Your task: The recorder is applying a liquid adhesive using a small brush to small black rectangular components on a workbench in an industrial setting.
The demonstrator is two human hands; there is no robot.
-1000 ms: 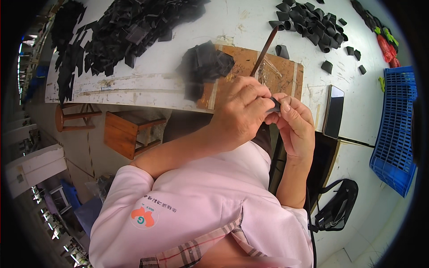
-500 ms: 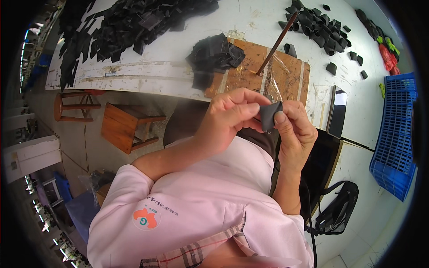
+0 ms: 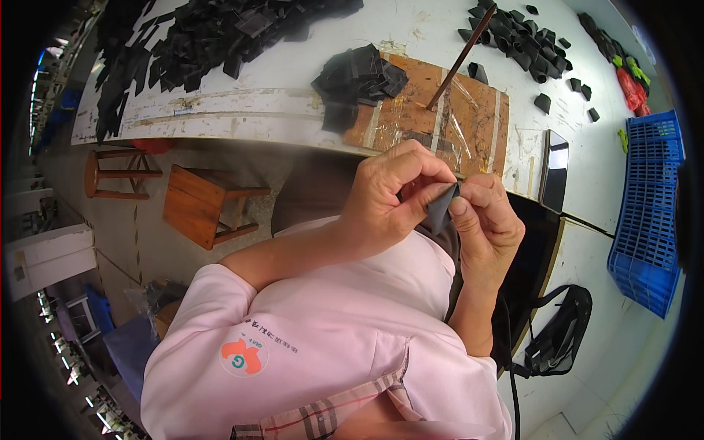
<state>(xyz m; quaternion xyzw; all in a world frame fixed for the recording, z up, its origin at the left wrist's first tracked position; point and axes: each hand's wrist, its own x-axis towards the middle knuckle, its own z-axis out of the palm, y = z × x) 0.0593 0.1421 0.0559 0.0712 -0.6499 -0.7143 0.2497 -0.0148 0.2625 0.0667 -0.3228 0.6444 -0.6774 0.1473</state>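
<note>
Between my hands, just off the near edge of the table, is a small dark grey fabric piece [image 3: 440, 211]. My left hand [image 3: 400, 192] pinches its upper left part with thumb and fingers. The thumb and bent fingers of my right hand [image 3: 485, 220] grip its right edge. The piece looks folded to a point at the top, and the fingers cover part of it. Beyond my hands lies a brown board [image 3: 411, 110] with strips of clear tape, and a thin dark stick [image 3: 462, 59] rises from it at a slant. A stack of black fabric pieces [image 3: 359, 81] overlaps the board's left corner.
A large heap of black pieces [image 3: 235, 33] covers the table's far left. Small rolled black pieces [image 3: 524, 48] are scattered at the far right. A phone [image 3: 555, 170], a blue plastic crate [image 3: 645, 220] and a black bag [image 3: 559, 330] are to the right. Wooden stools [image 3: 198, 205] stand left.
My left fingers have shifted to the top of the fabric piece, now closer to the right fingertips. The piece shows narrower and more folded. The view has moved slightly.
</note>
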